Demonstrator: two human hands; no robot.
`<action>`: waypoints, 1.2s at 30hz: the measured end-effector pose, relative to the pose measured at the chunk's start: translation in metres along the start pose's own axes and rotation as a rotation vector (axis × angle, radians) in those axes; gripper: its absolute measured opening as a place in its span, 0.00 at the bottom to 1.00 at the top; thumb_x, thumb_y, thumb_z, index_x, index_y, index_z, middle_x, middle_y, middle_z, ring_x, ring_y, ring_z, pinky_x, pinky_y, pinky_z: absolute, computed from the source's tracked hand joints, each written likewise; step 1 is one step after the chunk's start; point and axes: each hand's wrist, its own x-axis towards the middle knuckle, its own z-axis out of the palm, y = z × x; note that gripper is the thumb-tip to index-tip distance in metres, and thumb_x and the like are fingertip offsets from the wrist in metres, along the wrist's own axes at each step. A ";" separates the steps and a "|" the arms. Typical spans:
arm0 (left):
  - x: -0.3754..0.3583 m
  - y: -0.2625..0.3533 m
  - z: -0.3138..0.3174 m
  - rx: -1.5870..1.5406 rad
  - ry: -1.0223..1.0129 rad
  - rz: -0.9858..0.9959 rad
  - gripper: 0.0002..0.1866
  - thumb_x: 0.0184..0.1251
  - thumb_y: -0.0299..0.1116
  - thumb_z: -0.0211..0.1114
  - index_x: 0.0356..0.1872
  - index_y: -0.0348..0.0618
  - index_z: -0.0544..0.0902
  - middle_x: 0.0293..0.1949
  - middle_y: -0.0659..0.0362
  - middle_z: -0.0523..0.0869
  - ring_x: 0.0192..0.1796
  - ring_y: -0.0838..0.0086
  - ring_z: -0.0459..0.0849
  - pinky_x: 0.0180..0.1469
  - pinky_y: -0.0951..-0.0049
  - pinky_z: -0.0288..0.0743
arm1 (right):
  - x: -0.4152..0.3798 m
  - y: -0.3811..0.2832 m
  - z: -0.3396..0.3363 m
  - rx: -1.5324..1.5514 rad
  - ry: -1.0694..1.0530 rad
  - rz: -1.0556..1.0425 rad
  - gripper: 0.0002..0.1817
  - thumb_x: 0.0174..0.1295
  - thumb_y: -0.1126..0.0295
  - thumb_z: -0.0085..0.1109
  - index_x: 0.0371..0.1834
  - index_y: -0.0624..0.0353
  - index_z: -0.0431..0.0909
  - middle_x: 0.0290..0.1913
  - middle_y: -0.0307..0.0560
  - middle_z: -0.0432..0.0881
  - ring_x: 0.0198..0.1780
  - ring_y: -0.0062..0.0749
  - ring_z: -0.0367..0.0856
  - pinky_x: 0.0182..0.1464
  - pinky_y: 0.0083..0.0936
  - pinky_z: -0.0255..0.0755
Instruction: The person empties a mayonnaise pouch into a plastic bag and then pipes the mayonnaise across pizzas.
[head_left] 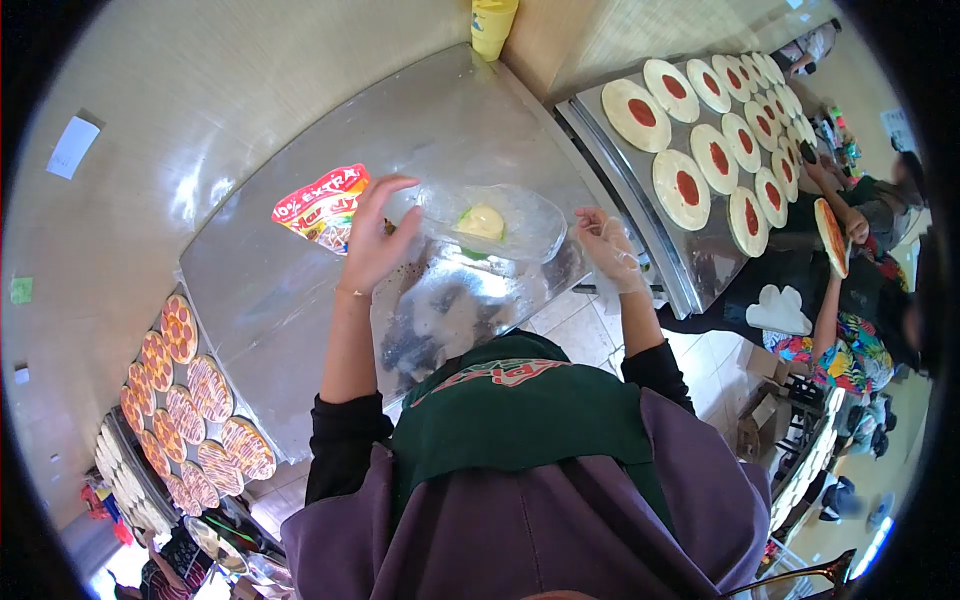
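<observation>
Both hands (375, 240) (610, 250) grasp clear bag (490, 225); red packet (325, 205) reads "10% EXTRA"

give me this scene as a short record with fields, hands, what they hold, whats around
left hand: bare, on the left edge of the clear plastic sheet
right hand: in a thin clear glove, at the sheet's right edge
on the sheet: a pale green-edged slice
surface: steel table
beside left hand: red and yellow packet
right tray: dough rounds with red sauce
lower left: topped rounds
top edge: yellow container
others: a person at right holding a round
</observation>
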 end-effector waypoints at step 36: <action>0.070 0.033 0.040 0.263 -0.426 0.013 0.17 0.59 0.14 0.61 0.36 0.54 0.88 0.70 0.60 0.75 0.82 0.58 0.60 0.83 0.38 0.40 | -0.014 -0.026 0.072 0.203 -0.090 -0.130 0.40 0.53 0.62 0.78 0.69 0.65 0.73 0.62 0.60 0.79 0.66 0.50 0.78 0.70 0.38 0.70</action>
